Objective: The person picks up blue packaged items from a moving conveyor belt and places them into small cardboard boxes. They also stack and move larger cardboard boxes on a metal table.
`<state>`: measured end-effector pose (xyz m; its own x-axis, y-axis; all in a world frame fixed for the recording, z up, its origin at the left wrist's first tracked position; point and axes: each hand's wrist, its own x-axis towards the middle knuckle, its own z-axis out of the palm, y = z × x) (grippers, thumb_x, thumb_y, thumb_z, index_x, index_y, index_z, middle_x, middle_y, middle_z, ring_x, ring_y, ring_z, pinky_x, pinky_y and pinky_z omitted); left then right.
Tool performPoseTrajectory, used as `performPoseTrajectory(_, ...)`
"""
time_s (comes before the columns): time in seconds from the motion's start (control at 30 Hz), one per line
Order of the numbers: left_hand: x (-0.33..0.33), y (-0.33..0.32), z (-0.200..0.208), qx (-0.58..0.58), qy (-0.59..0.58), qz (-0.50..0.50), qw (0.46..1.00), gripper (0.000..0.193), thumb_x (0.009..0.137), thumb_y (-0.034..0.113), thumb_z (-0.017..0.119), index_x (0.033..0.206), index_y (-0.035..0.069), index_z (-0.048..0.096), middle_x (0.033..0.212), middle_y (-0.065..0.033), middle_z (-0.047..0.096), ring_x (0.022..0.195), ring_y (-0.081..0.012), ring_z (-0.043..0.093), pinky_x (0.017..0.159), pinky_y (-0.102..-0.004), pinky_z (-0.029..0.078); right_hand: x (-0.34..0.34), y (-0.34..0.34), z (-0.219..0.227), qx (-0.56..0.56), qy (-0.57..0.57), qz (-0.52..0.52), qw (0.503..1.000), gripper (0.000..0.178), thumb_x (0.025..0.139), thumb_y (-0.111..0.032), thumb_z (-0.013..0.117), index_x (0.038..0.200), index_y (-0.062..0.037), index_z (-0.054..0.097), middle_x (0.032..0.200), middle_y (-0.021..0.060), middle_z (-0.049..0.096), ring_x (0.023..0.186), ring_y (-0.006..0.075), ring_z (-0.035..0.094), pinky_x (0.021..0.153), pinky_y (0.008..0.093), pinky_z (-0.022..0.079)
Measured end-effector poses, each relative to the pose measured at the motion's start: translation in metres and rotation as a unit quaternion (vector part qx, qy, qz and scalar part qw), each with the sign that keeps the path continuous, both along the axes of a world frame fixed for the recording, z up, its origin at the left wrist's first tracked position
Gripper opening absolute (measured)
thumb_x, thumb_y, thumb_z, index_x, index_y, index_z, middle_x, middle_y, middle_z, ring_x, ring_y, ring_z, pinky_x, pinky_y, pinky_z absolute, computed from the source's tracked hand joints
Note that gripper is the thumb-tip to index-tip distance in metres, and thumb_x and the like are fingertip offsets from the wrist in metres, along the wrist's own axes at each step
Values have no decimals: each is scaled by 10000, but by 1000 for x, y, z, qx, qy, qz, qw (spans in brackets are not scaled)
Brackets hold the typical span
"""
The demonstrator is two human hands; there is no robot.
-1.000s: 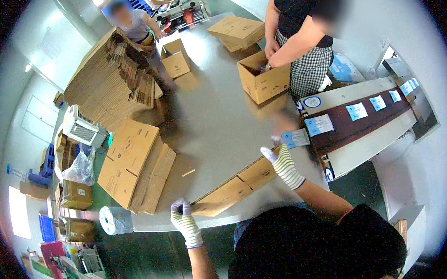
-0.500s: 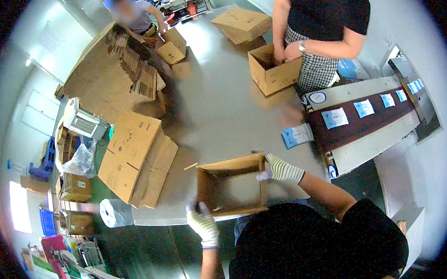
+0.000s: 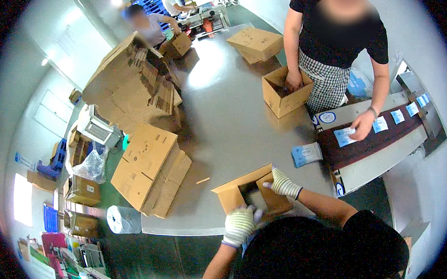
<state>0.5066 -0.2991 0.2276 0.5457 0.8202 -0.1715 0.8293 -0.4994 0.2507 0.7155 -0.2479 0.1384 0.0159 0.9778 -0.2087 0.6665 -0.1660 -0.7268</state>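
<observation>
At the table's near edge sits an open cardboard box (image 3: 230,197), its mouth facing up and its long axis running from eight o'clock to two o'clock. At its two o'clock corner, the person's right hand (image 3: 285,185), in a striped glove, grips the box, thumb inward. The left hand (image 3: 239,225), gloved alike and blurred, is at the box's six o'clock edge; whether its fingers close on the cardboard cannot be told. From the box, a small strip (image 3: 203,180) lies toward nine o'clock, with a pile of flat boxes (image 3: 148,155) beyond it. A blue-and-white packet (image 3: 307,155) lies on the table (image 3: 224,124) toward two o'clock, near a conveyor belt (image 3: 358,146). Toward twelve, a co-worker (image 3: 337,39) has one hand inside another box (image 3: 286,102) and the other at a packet on the belt.
</observation>
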Motion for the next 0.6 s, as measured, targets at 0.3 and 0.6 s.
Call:
performPoseTrajectory(0.3, -4, 22, -84, 153, -75, -139, 976, 267, 863, 259, 482, 968, 53, 616, 867, -166, 623, 921, -292, 575, 1028, -445, 315, 32, -5, -8, -19, 200, 62, 978, 570, 759, -314, 733, 1154, 34, 515, 1096, 189, 609, 1027, 263, 570, 900, 354, 444)
performPoseTrajectory(0.6, -33, 40, -45, 264, -367, 152, 879, 229, 891, 190, 505, 797, 6, 604, 691, -180, 613, 622, -331, 580, 778, -440, 457, 59, -16, -70, 74, 420, -132, 895, 695, 794, -304, 711, 1286, 45, 365, 1286, 175, 472, 1091, 302, 529, 929, 366, 443)
